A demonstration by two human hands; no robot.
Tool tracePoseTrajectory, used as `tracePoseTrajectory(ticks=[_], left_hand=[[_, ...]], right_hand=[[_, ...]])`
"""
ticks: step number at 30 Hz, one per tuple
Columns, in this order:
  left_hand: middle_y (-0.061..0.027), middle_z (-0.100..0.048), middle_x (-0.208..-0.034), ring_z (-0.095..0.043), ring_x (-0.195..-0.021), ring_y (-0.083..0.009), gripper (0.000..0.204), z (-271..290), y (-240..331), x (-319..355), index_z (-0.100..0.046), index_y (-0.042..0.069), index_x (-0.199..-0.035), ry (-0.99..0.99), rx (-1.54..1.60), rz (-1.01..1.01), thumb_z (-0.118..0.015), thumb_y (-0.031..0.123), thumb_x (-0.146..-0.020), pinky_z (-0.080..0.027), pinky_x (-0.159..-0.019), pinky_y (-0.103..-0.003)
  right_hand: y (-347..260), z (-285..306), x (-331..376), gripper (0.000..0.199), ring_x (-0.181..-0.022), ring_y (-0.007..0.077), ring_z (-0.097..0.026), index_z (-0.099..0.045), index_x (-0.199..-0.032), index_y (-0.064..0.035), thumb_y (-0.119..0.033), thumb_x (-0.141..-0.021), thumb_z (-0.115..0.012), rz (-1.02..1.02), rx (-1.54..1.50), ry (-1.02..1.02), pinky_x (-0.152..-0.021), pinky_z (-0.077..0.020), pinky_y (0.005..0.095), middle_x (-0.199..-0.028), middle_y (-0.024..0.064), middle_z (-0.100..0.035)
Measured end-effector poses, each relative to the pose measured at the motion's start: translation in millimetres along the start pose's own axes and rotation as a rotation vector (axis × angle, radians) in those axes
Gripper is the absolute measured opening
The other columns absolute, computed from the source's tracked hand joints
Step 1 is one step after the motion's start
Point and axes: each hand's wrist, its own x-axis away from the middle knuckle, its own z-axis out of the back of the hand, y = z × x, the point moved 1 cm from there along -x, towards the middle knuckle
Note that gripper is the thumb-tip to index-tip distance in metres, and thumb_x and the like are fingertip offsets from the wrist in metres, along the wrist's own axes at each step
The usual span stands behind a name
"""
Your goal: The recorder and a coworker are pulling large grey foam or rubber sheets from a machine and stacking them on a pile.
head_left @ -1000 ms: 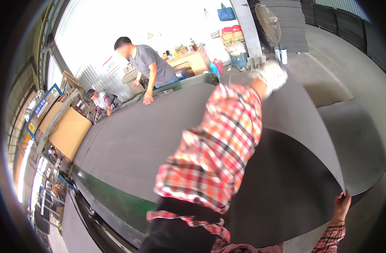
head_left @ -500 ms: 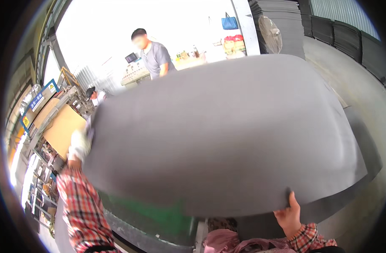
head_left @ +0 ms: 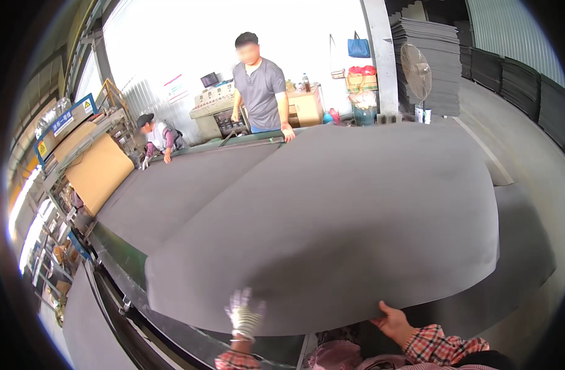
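A large grey sheet [head_left: 356,222] lies spread in front of me and bulges slightly upward. My left hand [head_left: 244,314], in a white glove and blurred, holds the sheet's near edge left of centre. My right hand [head_left: 392,320], bare with a red plaid cuff, grips the same edge from below, further right. Another grey sheet [head_left: 171,185] lies flat underneath, on the long table to the left.
A person in a grey T-shirt [head_left: 261,86] stands across the table with a hand [head_left: 287,132] on the far edge. A second person in a cap [head_left: 156,135] leans in at the left. A green machine frame [head_left: 119,259], a cardboard panel [head_left: 97,172], a fan [head_left: 415,71] and stacked dark sheets [head_left: 430,49] surround the table.
The sheet has come down flatter and further away from me. My left hand moved from the sheet's left side to its near edge. My right hand stays on the near edge.
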Motion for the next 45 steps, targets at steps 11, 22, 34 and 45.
tracePoseTrajectory(ticks=[11,22,34,45], left_hand=[[-0.0123,-0.034,-0.134,-0.026,-0.127,-0.0297,0.053,-10.0,4.2,-9.7,-0.041,0.021,-0.128,0.009,-0.007,0.141,-0.046,0.046,-0.082,-0.014,-0.104,-0.050],[-0.0170,-0.047,-0.120,-0.044,-0.113,-0.0322,0.042,-25.0,96.0,35.1,-0.049,0.004,-0.116,0.289,0.685,-0.295,-0.060,0.005,-0.076,-0.037,-0.095,-0.038],[-0.0116,-0.057,-0.109,-0.053,-0.100,-0.0176,0.033,-29.1,252.7,142.2,-0.050,-0.004,-0.115,-0.623,1.274,-0.054,-0.053,0.009,-0.084,-0.041,-0.089,-0.026],[-0.0128,-0.056,-0.109,-0.053,-0.096,-0.0291,0.049,-185.6,323.4,106.5,-0.045,0.002,-0.117,-1.147,0.786,0.615,-0.060,0.026,-0.078,-0.040,-0.087,-0.035]], right_hand=[[-3.7,67.1,3.5,0.052,-0.121,0.0286,-0.036,-0.043,-0.123,-0.0050,-0.034,-0.083,-0.056,0.189,1.262,-0.383,-0.099,-0.0283,0.0456,-0.128,0.0121,-0.042],[17.8,141.4,44.7,0.043,-0.128,0.0293,-0.026,-0.041,-0.126,-0.0122,-0.022,-0.084,-0.046,0.256,2.512,-0.910,-0.099,-0.0254,0.0488,-0.135,0.0129,-0.032],[-144.0,130.3,105.3,0.016,-0.050,0.0162,-0.040,-0.053,-0.081,-0.0009,-0.016,-0.085,-0.052,0.605,1.239,0.508,-0.049,-0.0386,0.0285,-0.058,0.0122,-0.045],[-98.9,156.3,159.0,0.014,-0.084,0.0251,-0.058,-0.062,-0.093,-0.0102,-0.014,-0.079,-0.059,0.662,1.361,-0.067,-0.075,-0.0462,0.0341,-0.089,0.0083,-0.063]])
